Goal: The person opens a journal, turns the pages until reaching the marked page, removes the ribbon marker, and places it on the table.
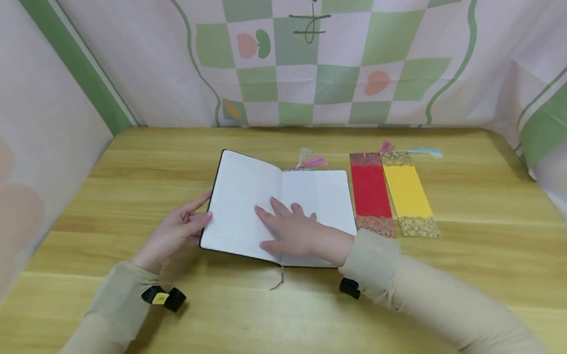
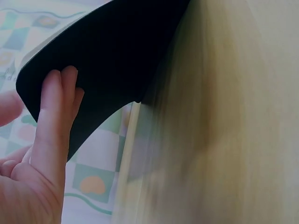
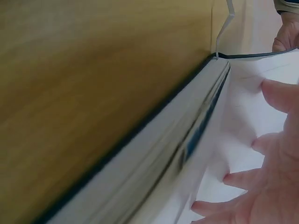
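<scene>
A black-covered notebook (image 1: 241, 207) lies opened to blank white pages, its left side raised from the table. At its left edge my left hand (image 1: 174, 235) pinches the cover, thumb on the page side and fingers (image 2: 51, 112) behind the black cover (image 2: 107, 51). My right hand (image 1: 299, 231) rests with spread fingers on the pages near the middle fold; in the right wrist view its fingertips (image 3: 268, 93) touch the paper. White and pink tassels (image 1: 312, 160) stick out past the top edge, above a patterned strip. A thin ribbon (image 1: 279, 279) hangs from the bottom of the spine.
Right of the notebook, a red bookmark (image 1: 372, 189) and a yellow bookmark (image 1: 409, 192) lie side by side with lace-patterned ends and tassels. The wooden table (image 1: 232, 323) meets a checkered curtain (image 1: 292, 72) at the back.
</scene>
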{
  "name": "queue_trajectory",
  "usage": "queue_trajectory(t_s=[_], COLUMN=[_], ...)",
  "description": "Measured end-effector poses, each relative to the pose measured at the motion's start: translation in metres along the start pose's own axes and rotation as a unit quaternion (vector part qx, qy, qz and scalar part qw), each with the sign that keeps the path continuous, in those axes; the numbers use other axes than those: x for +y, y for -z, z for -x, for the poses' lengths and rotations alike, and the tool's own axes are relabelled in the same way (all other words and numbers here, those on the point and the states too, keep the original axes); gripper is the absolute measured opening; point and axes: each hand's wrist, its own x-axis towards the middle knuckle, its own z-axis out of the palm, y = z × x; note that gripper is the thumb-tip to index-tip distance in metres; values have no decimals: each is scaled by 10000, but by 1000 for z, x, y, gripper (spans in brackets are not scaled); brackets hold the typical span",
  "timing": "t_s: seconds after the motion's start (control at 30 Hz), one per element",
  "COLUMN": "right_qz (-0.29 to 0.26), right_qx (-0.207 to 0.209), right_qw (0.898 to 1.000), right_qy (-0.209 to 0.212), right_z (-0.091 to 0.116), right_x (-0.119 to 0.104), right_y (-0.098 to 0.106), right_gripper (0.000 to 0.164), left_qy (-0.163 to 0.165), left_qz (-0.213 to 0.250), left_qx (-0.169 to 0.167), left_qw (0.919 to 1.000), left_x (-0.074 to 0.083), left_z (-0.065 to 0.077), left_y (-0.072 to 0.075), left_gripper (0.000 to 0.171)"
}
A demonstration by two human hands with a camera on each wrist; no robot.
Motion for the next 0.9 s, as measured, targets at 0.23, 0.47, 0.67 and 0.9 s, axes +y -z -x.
queue_trajectory(t_s=[0.23, 0.47, 0.67, 0.9], right_qz=[25, 368, 536, 579], right_qx=[186, 300, 298, 421], right_qw=[9998, 9975, 9970, 9967], right_qy=[24, -516, -466, -393], right_z=[1, -2, -8, -13], right_x=[13, 55, 77, 90], right_y=[7, 22, 37, 46], right_gripper=[74, 76, 82, 86], left_qy=[108, 140, 177, 151], left_qz=[-250, -423, -370, -328], left_qx=[170, 243, 217, 184], left_qw=[9995, 9987, 9989, 9992], left_x=[2, 2, 0, -2], left_z=[0, 1, 0, -2], left_y=[-1, -3, -3, -2], left_gripper=[70, 70, 70, 70])
